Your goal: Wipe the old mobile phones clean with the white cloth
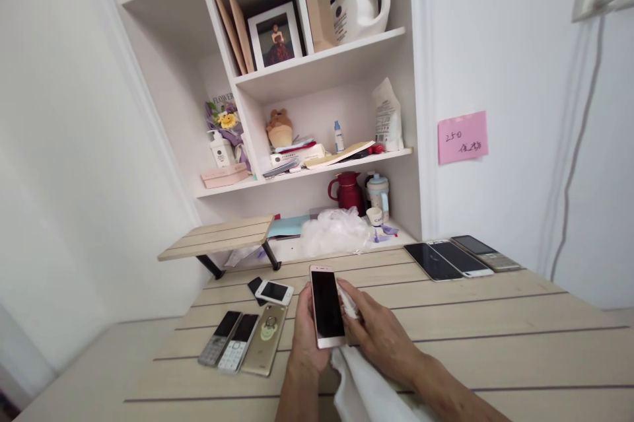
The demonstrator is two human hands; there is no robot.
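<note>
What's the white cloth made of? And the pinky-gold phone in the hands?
The white cloth looks like soft woven fabric, maybe cotton, because it drapes in loose folds. The rose-gold smartphone has a glossy black glass-looking screen and a shiny frame that could be metal or painted plastic.

Head camera looks forward, down across a table [495, 323].

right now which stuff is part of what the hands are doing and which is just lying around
In use: rose-gold smartphone, in the left hand; white cloth, under the right hand.

Lying about: gold phone with ring holder, two keypad phones, small white phone, three phones at far right.
</note>
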